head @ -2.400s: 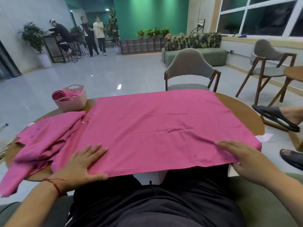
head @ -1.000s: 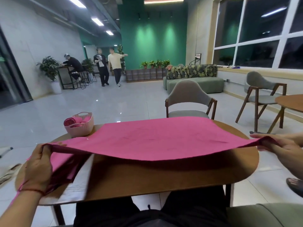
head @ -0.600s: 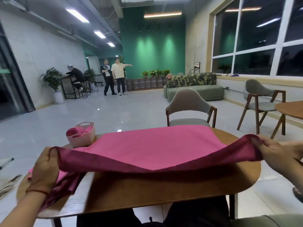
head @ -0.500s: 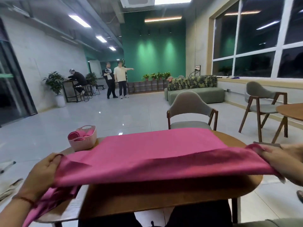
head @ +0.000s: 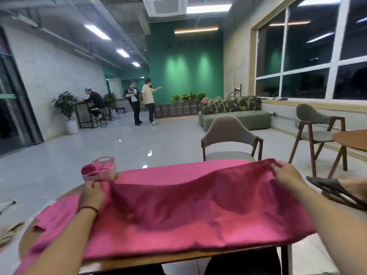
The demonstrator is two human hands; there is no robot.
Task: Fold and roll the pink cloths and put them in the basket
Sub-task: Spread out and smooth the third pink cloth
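Note:
A large pink cloth (head: pixel 188 211) lies across the round wooden table (head: pixel 158 261), its near half folded over toward the far edge. My left hand (head: pixel 92 193) grips the folded edge at its left corner. My right hand (head: pixel 286 175) grips the same edge at the right corner, near the table's far right side. A second, crumpled pink cloth (head: pixel 53 217) lies at the table's left. A pink basket (head: pixel 100 170) stands at the far left of the table with rolled pink cloths inside.
A grey chair (head: pixel 230 139) faces me across the table. Another chair (head: pixel 315 128) and a second wooden table (head: pixel 353 138) stand to the right. Someone's sandalled foot (head: pixel 335 190) shows at the right edge. Three people stand or sit far off on the left.
Both hands picked up the cloth's near edge and carried it forward over the far half, folding the cloth. My view tilted upward.

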